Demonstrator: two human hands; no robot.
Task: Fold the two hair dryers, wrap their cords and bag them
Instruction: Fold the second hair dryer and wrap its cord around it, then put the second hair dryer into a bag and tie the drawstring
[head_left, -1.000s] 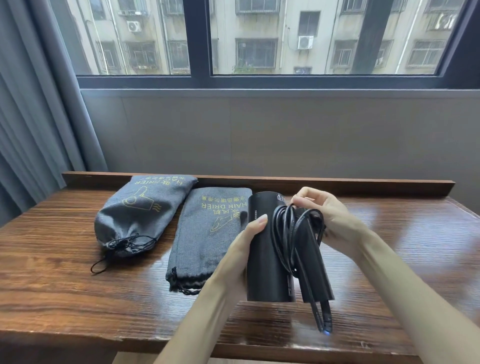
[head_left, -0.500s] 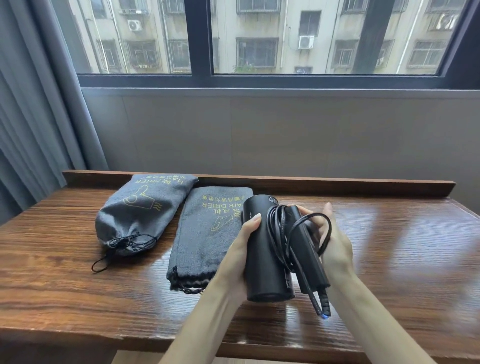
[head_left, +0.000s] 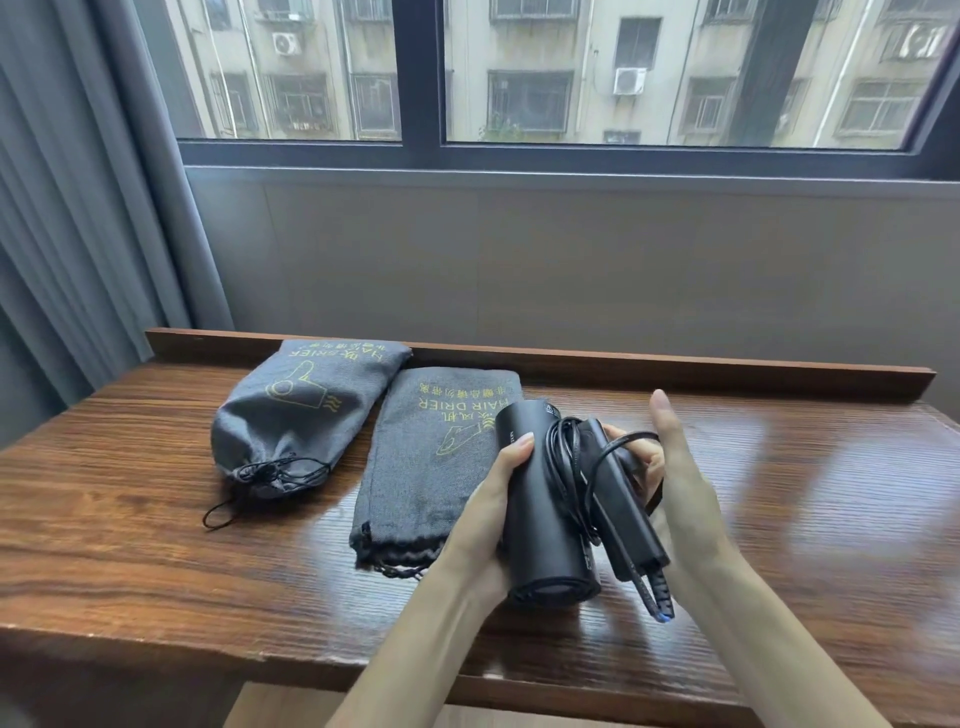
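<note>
Nearest: folded black hair dryer (head_left: 545, 514) held just above the table (head_left: 156, 545) front edge. Left hand (head_left: 485, 512) wrapped round the barrel, thumb on top. Right hand (head_left: 685, 499) flat and spread beside the folded handle, gripping nothing that shows. Cord (head_left: 574, 467) looped round the dryer, one loop loose, plug end hanging below. Left of the dryer: flat empty bag (head_left: 431, 457), mouth toward the viewer, print reads "HAIR DRIER". Farther left: full bag (head_left: 296, 415), drawstring pulled tight, same print. Judged: one dryer bagged, second folded and wrapped; bagging left.
</note>
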